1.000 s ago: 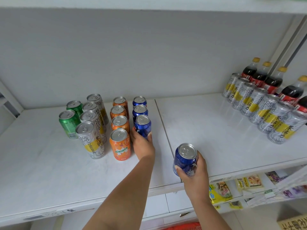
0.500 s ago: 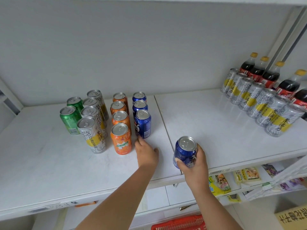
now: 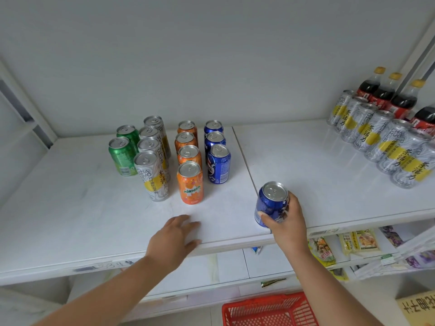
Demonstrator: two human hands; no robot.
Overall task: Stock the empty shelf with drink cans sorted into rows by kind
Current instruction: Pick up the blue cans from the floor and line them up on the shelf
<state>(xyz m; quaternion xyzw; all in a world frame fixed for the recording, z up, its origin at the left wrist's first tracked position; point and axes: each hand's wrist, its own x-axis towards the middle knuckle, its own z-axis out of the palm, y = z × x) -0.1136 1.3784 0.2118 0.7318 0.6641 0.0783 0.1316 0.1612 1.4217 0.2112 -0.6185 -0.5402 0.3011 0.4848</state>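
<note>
Four rows stand toward the back left of the shelf [image 3: 70,208], each running from the back wall toward the front edge; by my count, two green cans [image 3: 122,156], four silver cans [image 3: 153,175], four orange cans [image 3: 190,182] and three blue cans [image 3: 219,163]; the stocking looks well under way, with the green and blue rows short. The right hand [image 3: 286,220] has its fingers wrapped round a fourth blue can [image 3: 271,203], upright at the front edge, apart from its row; it likely belongs in front of the third. The left hand [image 3: 175,238] lies flat and empty near the front edge, fingers spread; a red basket [image 3: 266,309] sits below.
</note>
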